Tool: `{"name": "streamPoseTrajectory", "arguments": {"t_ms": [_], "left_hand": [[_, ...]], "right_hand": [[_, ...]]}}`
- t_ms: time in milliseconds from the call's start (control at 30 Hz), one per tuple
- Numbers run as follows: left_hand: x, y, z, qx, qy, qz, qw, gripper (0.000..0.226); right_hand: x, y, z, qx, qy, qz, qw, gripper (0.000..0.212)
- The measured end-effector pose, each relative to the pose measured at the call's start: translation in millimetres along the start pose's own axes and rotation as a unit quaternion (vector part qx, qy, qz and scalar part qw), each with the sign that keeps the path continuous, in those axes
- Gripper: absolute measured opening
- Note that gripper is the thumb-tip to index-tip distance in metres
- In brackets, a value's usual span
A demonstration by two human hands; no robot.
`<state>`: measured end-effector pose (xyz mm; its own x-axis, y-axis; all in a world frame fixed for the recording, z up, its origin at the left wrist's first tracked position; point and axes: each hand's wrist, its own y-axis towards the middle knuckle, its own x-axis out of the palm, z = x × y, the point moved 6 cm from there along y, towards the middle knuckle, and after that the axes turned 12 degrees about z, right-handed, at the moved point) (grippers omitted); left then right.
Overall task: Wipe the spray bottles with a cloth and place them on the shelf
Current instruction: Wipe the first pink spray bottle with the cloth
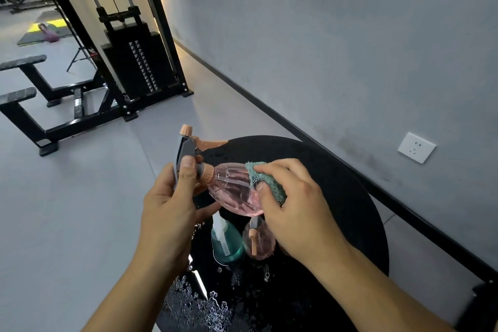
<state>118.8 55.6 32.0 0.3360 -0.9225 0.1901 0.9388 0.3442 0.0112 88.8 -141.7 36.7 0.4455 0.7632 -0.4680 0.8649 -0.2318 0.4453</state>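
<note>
A pink spray bottle (233, 187) with a grey and peach trigger head lies sideways in the air above a round black table (336, 186). My left hand (172, 202) grips its neck and trigger head. My right hand (293, 202) pinches a green cloth (266, 179) and presses it against the bottle's body. Below them, standing on the table, are a teal spray bottle (226, 244) and a second pink spray bottle (258, 241), partly hidden by my right hand.
Water drops glint on the near part of the table. A black cable weight machine (134, 62) and its frame stand on the grey floor at the left. A grey wall with a white socket (416, 147) runs along the right. No shelf is in view.
</note>
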Motion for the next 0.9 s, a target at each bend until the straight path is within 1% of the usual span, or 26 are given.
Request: {"name": "streamPoseTrajectory", "arguments": {"t_ms": [67,200,300,433,567,667,767,900], "left_hand": [[1,0,0,-0.001,0.000,-0.003,1.000,0.030],[5,-4,-3,-0.008,0.010,-0.012,1.000,0.028],[1,-2,1,-0.008,0.010,-0.004,1.000,0.030],[-2,0,4,-0.010,0.005,-0.002,1.000,0.031],[0,-2,5,-0.025,-0.007,0.004,1.000,0.029],[-1,-3,2,-0.052,-0.013,0.023,0.998,0.032],[-4,-2,-7,-0.108,-0.052,0.034,0.992,0.021],[-8,2,-13,-0.173,-0.120,0.046,0.977,0.033]], "right_hand": [[0,-1,-6,-0.016,0.007,0.001,1.000,0.031],[3,-6,-21,-0.072,-0.006,-0.021,0.997,0.030],[2,-3,-13,-0.046,0.005,-0.014,0.999,0.030],[1,-2,-3,0.033,0.099,-0.005,0.994,0.028],[2,-3,-4,0.032,0.118,0.010,0.992,0.029],[1,-4,-4,0.020,0.112,0.023,0.993,0.030],[2,-5,-6,-0.001,0.106,0.019,0.994,0.029],[5,-7,-9,-0.007,0.103,-0.014,0.995,0.027]]}}
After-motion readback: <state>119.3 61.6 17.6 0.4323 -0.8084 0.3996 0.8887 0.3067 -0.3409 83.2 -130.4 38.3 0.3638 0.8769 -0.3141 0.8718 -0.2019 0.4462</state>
